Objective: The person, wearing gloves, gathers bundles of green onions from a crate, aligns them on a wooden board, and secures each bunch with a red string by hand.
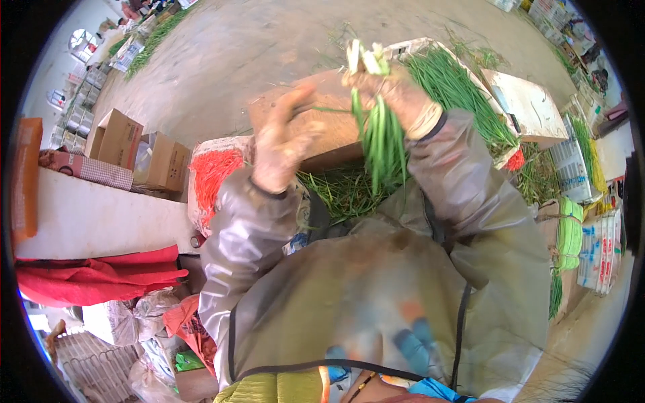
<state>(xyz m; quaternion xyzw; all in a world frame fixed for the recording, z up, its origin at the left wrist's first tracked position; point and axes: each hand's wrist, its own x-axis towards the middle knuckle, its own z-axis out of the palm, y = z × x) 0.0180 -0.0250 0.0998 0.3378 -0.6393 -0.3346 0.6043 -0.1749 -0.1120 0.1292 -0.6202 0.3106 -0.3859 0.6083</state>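
My right hand [396, 94] is closed around a small bunch of garlic chives [383, 138], white stem ends up and green leaves hanging down. My left hand [285, 141], a little blurred, is raised to the left of the bunch with fingers apart and nothing in it. A brown board [329, 127] lies beyond and below both hands. Loose green leaf scraps [349, 191] are heaped between the board and my lap. Right of my right hand, a thick pile of long green chives [457, 87] rests in a white-edged tray.
Thin red ties [215, 174] hang over a sack at the left, beside a white surface [107, 208] and cardboard boxes [117, 138]. A white box [524, 104] stands beyond the tray. Plastic crates [598, 252] and a light-green bundle [570, 234] are at the right.
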